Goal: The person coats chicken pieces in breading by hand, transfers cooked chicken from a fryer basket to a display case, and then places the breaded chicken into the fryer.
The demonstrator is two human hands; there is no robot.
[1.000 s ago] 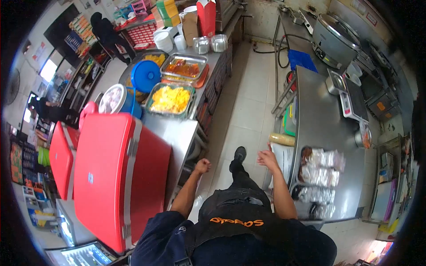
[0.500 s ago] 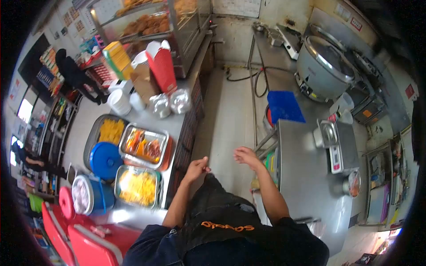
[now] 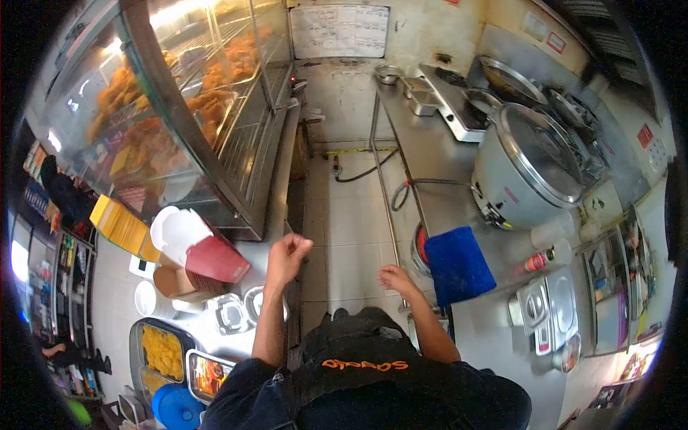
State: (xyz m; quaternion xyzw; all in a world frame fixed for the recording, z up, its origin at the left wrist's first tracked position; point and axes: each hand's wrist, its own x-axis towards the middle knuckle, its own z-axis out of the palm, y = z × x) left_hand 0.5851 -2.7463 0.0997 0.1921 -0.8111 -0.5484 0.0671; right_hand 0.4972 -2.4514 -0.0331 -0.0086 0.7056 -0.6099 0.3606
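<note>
My left hand (image 3: 289, 259) is raised in front of me beside the edge of the left counter. Its fingers are curled in against the thumb, and nothing shows in them. Lower down and to the right, my right hand (image 3: 398, 279) hangs over the aisle with loosely bent, slightly parted fingers and holds nothing. The blue cloth (image 3: 460, 265) lies over the edge of the right counter, close to the right hand but not touching it. Foil containers with clear lids (image 3: 229, 314) sit on the left counter, nearest the left hand.
A glass display cabinet (image 3: 215, 143) of fried food rises at the left. Along the right counter are a large rice cooker (image 3: 527, 168), a white stove (image 3: 451, 107) and a scale (image 3: 562, 308). A hose (image 3: 362, 175) crosses the aisle floor. Red and white cartons (image 3: 215, 259) stand at the left.
My view has moved forward along the aisle, so the cabinet and cooker appear larger and the food trays have slid down-left. My left hand has risen; the right is slightly lower.
</note>
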